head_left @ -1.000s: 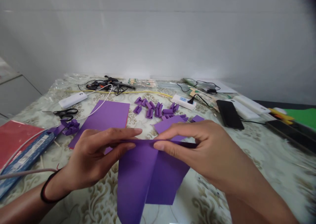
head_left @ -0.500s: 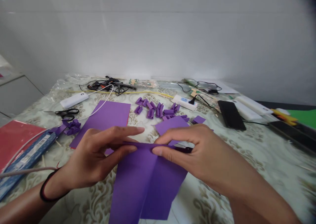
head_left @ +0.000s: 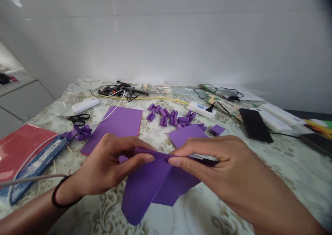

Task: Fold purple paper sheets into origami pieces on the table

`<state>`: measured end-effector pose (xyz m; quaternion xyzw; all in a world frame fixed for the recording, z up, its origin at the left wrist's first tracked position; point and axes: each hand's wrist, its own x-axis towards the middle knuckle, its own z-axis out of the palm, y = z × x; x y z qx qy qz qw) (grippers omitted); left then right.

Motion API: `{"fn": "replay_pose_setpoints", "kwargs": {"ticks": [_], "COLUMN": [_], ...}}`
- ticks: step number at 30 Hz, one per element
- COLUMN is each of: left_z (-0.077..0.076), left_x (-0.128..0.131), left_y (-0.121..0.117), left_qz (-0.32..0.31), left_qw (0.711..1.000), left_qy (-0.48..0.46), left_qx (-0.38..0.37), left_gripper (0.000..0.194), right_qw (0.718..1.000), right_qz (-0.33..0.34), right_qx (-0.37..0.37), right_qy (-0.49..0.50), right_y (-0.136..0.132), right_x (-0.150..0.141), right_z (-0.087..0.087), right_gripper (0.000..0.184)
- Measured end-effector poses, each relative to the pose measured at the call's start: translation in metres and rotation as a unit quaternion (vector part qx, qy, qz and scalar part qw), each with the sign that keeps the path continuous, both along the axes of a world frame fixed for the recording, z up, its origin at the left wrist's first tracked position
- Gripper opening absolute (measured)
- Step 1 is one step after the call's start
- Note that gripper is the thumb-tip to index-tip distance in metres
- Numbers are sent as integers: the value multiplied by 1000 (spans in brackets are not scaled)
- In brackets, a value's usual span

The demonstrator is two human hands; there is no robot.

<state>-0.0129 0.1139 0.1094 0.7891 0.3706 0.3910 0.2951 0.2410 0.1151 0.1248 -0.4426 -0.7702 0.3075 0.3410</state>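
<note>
Pale grey wall (head_left: 166,45) fills the background above a table covered with a cream, scroll-patterned cloth (head_left: 109,214). At the far left lies a red packet (head_left: 23,148), with a blue packet (head_left: 55,147) along its near side, slanting from lower left to upper right. Black-handled scissors (head_left: 78,119) point their blades left, behind a bunched purple piece (head_left: 83,133). Next comes a purple sheet (head_left: 118,121) with a red edge showing beneath it.

The left hand (head_left: 114,159), a dark band (head_left: 55,197) round its wrist, closes thumb and fingers on the upper edge of a folded purple paper (head_left: 145,190). This paper is in front of the person, near the middle of the view, between both hands. Its upper edge runs left to right, dipping slightly rightward; the longer front flap slopes down toward the lower left, its long axis on that diagonal, and a shorter flap hangs behind to the right.

Small folded purple pieces (head_left: 164,121) lie scattered beyond. Farther right, the right hand (head_left: 220,162) pinches the same edge between thumb and index finger. Past it are a white power strip (head_left: 201,109) with a black plug in it, a small purple square (head_left: 217,129) and a black phone (head_left: 255,125).
</note>
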Motion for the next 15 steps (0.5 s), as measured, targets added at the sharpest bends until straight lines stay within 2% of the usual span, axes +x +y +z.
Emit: {"fn": "replay_pose_setpoints", "kwargs": {"ticks": [4, 6, 8, 10, 12, 13, 15], "left_z": [3, 2, 0, -3, -5, -6, -7], "left_x": [0, -1, -1, -1, -1, -1, -1], "left_y": [1, 1, 1, 0, 1, 1, 2], "left_qz": [-10, 21, 78, 143, 187, 198, 205], "left_qw": [1000, 999, 996, 988, 980, 977, 976], "left_qy": [4, -10, -33, -54, -66, -69, -77], "left_qx": [21, 27, 23, 24, 29, 28, 19], "left_gripper": [16, 15, 14, 14, 13, 13, 14], "right_qw": [1000, 998, 991, 978, 954, 938, 907], "right_qz": [-2, -39, -95, -113, -78, -52, -6], "right_qx": [-23, -38, -51, -99, -187, -231, -294], "right_qy": [4, 28, 77, 145, 219, 252, 300], "right_y": [1, 6, 12, 19, 24, 25, 26], "right_x": [-3, -4, -5, -6, -10, -12, -18], "right_z": [0, -4, -9, -16, -22, -24, -28], "right_gripper": [18, 6, 42, 83, 99, 96, 72]}}
